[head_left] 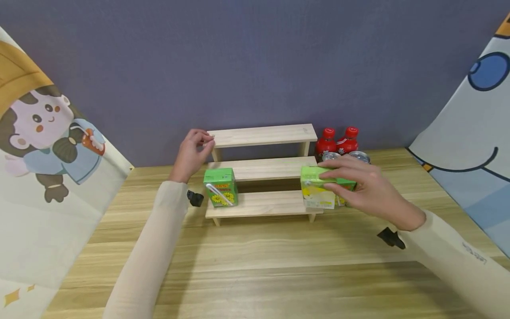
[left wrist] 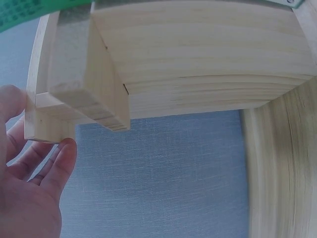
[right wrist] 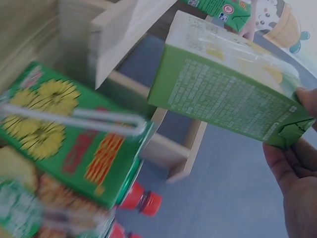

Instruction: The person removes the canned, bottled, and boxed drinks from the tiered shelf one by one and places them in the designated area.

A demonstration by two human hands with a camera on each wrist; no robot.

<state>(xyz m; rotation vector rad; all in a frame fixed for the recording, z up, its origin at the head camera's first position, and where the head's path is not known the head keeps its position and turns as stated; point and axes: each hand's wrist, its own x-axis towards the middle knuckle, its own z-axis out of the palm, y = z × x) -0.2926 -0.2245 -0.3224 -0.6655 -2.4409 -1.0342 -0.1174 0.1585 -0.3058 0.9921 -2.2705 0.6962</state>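
Observation:
My right hand [head_left: 364, 184] pinches a light green and white drink carton [head_left: 316, 188] by its upper end, above the right end of the bottom tier. In the right wrist view the carton [right wrist: 223, 89] is tilted, thumb on one side and fingers on the other. My left hand [head_left: 192, 153] is at the left end of the top tier of a three-tier wooden shelf [head_left: 263, 135]. The left wrist view shows its thumb and fingers around that end of the shelf [left wrist: 47, 119]. A green carton with yellow flowers and a straw [head_left: 221, 188] stands on the bottom tier's left end.
Right of the shelf are two red-capped bottles [head_left: 347, 141], cans [head_left: 360, 156] and another green flower carton [right wrist: 74, 134], partly behind my right hand. A grey-blue wall [head_left: 255, 66] rises behind. The wood-grain table [head_left: 255, 266] extends in front, with printed panels at both sides.

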